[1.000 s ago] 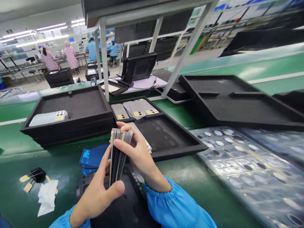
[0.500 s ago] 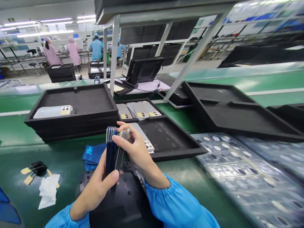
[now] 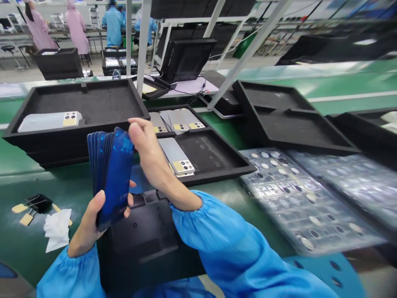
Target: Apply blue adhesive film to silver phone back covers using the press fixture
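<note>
Starting far left, a black clip sits beside a crumpled tissue on the green table, both well apart from the hands, so they look unlikely to snag anything. Behind them, a black tray tops a pile, silver phones lying inside.

And here's the action! The left hand wraps the lower end of a stack of blue panels, thumb along the near edge, fingertips curling round the other side. They're held upright with a slight tilt, bunched low, fanned at the top. My call: squeeze low and evenly, as thin panels could easily slip.

Now the right hand, fingers bent, thumb at the front panel's top right corner; whether it's truly pinching, I can't tell. A light touch on edges alone should spare the faces and even the gaps.

Below, a black pad offers a likely soft landing. Further right, another tray bears more silver phones, then a clear plastic sheet closes the row.
</note>
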A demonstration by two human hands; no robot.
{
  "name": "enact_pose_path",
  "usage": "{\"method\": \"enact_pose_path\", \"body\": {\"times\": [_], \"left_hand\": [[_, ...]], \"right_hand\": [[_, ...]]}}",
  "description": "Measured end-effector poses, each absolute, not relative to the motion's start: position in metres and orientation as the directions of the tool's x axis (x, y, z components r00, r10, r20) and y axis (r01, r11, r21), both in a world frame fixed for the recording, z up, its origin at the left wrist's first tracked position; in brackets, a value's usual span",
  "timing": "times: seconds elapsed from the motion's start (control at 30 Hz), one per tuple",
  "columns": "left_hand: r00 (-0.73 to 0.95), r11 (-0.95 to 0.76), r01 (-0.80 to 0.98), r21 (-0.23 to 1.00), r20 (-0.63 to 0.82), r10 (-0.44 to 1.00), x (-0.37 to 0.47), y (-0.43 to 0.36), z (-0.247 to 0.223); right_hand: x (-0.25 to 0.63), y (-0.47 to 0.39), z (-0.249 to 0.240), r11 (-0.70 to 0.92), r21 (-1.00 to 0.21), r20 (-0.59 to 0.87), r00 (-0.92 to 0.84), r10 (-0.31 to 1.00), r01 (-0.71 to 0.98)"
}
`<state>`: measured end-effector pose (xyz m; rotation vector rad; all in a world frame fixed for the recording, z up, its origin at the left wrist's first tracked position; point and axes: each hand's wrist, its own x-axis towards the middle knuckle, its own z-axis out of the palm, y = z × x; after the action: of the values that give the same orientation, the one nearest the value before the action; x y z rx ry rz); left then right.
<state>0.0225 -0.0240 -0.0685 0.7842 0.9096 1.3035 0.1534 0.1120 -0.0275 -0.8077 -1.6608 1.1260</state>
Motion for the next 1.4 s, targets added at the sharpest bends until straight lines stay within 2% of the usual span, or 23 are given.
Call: {"method": "enact_pose_path", "body": {"times": [0.07, 0.1, 0.17, 0.23, 0.33, 0.43, 0.57, 0.73, 0.83, 0.93, 1.03, 1.13, 1.23, 1.4], "left_hand": [[-0.012, 0.046, -0.453, 0.89, -0.058, 0.998, 0.014, -0.024, -0.067], [-0.048, 0.019, -0.448, 0.894, -0.045, 0.998, 0.01, -0.025, -0.066], [-0.12, -0.029, -0.438, 0.899, -0.026, 0.992, 0.003, -0.026, -0.063], [-0.185, -0.072, -0.428, 0.901, -0.01, 0.983, -0.003, -0.027, -0.06], [-0.285, -0.122, -0.4, 0.908, 0.003, 0.958, -0.008, -0.027, -0.058], [-0.336, -0.145, -0.386, 0.911, 0.008, 0.942, -0.01, -0.024, -0.06], [-0.292, -0.128, -0.39, 0.912, 0.01, 0.956, -0.01, -0.021, -0.065], [-0.304, -0.114, -0.395, 0.912, -0.013, 0.952, -0.008, -0.019, -0.069], [-0.3, -0.074, -0.376, 0.924, -0.045, 0.953, -0.008, -0.019, -0.07], [-0.316, -0.035, -0.332, 0.943, -0.076, 0.946, -0.004, -0.019, -0.071], [-0.395, -0.033, -0.249, 0.968, -0.07, 0.916, 0.004, -0.02, -0.071], [-0.422, -0.024, -0.149, 0.989, -0.041, 0.906, 0.013, -0.02, -0.072], [-0.382, -0.019, -0.031, 0.999, 0.006, 0.924, 0.021, -0.019, -0.072], [-0.275, -0.039, 0.138, 0.99, 0.076, 0.958, 0.028, -0.019, -0.071]], "right_hand": [[0.16, 0.127, -0.041, 0.436, -0.88, 0.335, -0.407, 0.85, 0.185], [0.162, 0.134, -0.05, 0.466, -0.829, 0.28, -0.493, 0.824, 0.308], [0.161, 0.147, -0.072, 0.511, -0.746, 0.149, -0.641, 0.753, 0.427], [0.155, 0.153, -0.095, 0.556, -0.683, 0.02, -0.748, 0.663, 0.474], [0.141, 0.151, -0.121, 0.624, -0.587, -0.12, -0.818, 0.563, 0.516], [0.131, 0.144, -0.133, 0.673, -0.51, -0.172, -0.831, 0.53, 0.535], [0.129, 0.139, -0.133, 0.697, -0.471, -0.194, -0.834, 0.516, 0.541], [0.133, 0.138, -0.126, 0.665, -0.521, -0.183, -0.831, 0.525, 0.535], [0.139, 0.14, -0.119, 0.615, -0.61, -0.139, -0.831, 0.538, 0.5], [0.152, 0.144, -0.106, 0.522, -0.735, -0.037, -0.795, 0.606, 0.432], [0.168, 0.137, -0.087, 0.404, -0.864, 0.081, -0.709, 0.701, 0.3], [0.175, 0.115, -0.067, 0.224, -0.973, 0.133, -0.651, 0.747, 0.058], [0.168, 0.091, -0.052, 0.018, -0.985, 0.123, -0.619, 0.776, -0.173], [0.155, 0.08, -0.046, -0.094, -0.967, 0.067, -0.592, 0.803, -0.236]]}}
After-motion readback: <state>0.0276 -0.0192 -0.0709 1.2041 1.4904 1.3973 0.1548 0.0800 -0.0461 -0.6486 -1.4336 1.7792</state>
